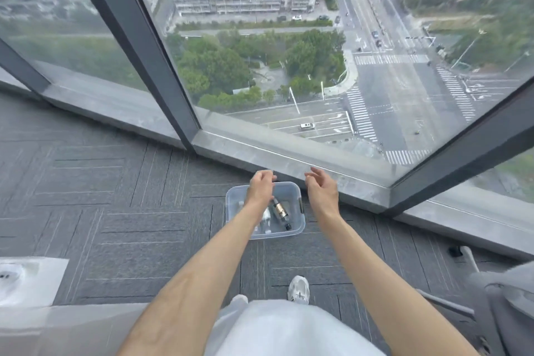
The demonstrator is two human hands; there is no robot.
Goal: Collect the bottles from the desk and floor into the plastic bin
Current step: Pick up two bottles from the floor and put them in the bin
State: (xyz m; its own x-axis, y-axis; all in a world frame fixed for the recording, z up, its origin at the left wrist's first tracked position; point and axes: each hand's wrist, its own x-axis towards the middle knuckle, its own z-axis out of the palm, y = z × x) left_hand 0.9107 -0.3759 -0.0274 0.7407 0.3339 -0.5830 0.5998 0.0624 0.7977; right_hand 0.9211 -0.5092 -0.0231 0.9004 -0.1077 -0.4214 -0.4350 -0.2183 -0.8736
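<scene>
In the bin (pixel 231 211), set on the carpet (pixel 144 196) just short of the window sill (pixel 289 153) with bare floor left of it, a dark bottle (pixel 280 211) lies flat, cap toward the near right corner, while the left hand (pixel 261 185) hovers loosely curled and empty over the far rim and the right hand (pixel 320 188), fingers relaxed, hangs just right of it.

Both bare forearms reach forward and down, roughly parallel and a little apart. The left hand (pixel 261 186) hangs with its wrist bent, its fingers (pixel 267 175) loosely curled inward and holding nothing. The right hand (pixel 323 191) is level with it, palm turned toward the left, fingers relaxed, slightly bent, holding nothing.
</scene>
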